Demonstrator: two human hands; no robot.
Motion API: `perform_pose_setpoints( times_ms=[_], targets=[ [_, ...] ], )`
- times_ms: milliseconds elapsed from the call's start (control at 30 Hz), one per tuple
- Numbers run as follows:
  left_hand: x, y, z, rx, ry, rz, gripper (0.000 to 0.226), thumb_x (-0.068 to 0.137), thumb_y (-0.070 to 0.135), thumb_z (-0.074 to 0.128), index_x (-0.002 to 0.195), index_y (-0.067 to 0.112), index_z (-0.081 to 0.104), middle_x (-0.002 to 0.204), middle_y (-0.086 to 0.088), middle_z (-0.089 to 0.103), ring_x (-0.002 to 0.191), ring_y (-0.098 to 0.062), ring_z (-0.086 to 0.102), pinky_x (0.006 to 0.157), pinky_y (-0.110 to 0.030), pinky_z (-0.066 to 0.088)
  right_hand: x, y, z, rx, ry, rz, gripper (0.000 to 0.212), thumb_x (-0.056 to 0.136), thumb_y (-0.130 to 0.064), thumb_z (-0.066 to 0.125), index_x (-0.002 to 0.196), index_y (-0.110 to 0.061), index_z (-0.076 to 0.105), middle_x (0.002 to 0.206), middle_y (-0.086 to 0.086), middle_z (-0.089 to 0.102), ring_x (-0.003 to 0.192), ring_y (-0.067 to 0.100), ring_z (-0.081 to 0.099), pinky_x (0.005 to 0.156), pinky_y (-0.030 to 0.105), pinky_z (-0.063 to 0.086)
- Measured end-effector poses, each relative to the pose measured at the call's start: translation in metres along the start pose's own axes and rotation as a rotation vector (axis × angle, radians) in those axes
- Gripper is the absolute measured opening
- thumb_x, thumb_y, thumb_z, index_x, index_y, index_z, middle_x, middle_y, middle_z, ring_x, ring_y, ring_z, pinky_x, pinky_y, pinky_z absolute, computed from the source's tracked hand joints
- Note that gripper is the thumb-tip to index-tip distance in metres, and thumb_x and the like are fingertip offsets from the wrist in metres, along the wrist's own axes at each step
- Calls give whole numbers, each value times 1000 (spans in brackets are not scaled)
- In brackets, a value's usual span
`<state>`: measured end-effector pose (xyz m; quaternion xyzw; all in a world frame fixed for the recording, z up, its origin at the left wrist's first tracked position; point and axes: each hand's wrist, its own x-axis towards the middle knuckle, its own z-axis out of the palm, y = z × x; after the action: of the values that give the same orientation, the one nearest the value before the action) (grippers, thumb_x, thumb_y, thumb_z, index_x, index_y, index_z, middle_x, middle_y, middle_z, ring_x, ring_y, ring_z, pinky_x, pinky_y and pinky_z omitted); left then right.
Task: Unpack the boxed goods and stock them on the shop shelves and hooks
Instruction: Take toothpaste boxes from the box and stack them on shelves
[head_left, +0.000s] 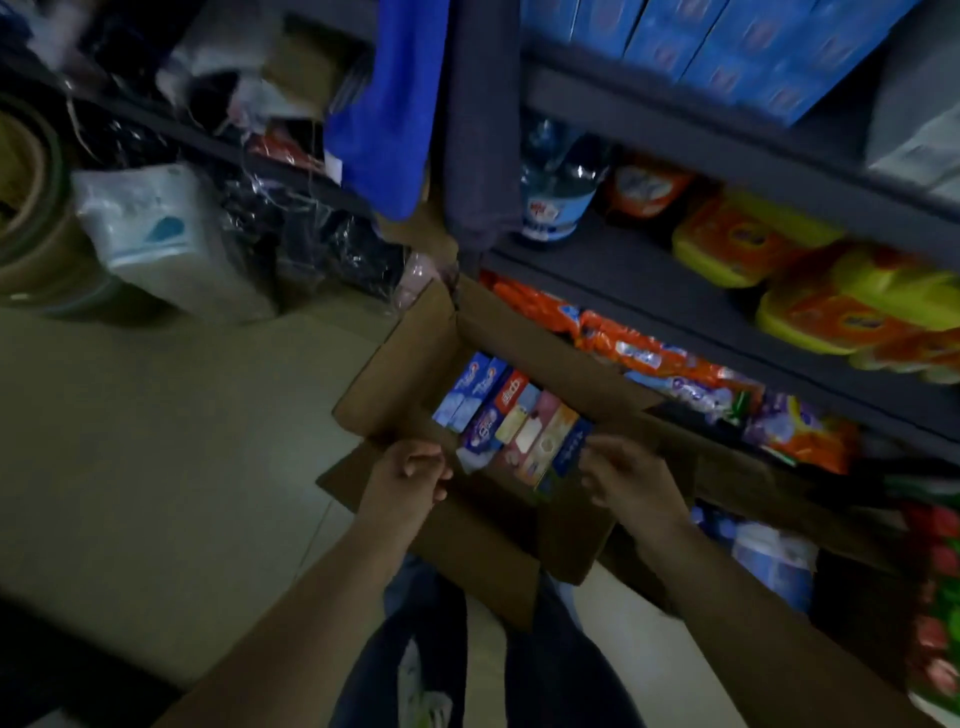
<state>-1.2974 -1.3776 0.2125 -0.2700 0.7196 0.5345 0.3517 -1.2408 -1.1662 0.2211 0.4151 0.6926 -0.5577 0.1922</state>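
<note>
An open cardboard box (395, 374) stands on the floor against the dark shelving, its flaps spread outward. Inside lie several long toothpaste cartons (511, 426), blue, purple, pink and orange, packed side by side. My left hand (410, 473) hovers over the near flap with its fingers curled, and nothing shows in it. My right hand (623, 478) is at the right end of the row, fingertips against the dark blue carton (569, 452); whether it pinches the carton is unclear.
The grey shelf unit (675, 140) at right carries orange and yellow detergent packs (748, 244), a water bottle (556, 182) and blue boxes on top. A white plastic-wrapped pack (156, 228) and wrapped goods stand at left. Bare floor (156, 441) lies left of the box.
</note>
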Motion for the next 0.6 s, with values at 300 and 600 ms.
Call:
perform_pose_setpoints(
  times_ms=[300, 600],
  targets=[
    [158, -109, 34, 117, 3, -86, 12, 96, 16, 50, 105, 18, 57, 100, -4, 64, 80, -12, 59, 66, -22, 44, 145, 130, 91, -30, -90, 234, 18, 92, -29, 58, 110, -32, 58, 101, -4, 62, 91, 11, 61, 77, 27, 52],
    [345, -191, 67, 269, 32, 24, 23, 90, 18, 56, 113, 17, 56, 113, -7, 61, 100, -21, 60, 68, -24, 47, 307, 222, 169, 55, -46, 176, 6, 90, -25, 62, 90, -31, 61, 96, 3, 65, 90, 19, 63, 87, 38, 55]
  ],
)
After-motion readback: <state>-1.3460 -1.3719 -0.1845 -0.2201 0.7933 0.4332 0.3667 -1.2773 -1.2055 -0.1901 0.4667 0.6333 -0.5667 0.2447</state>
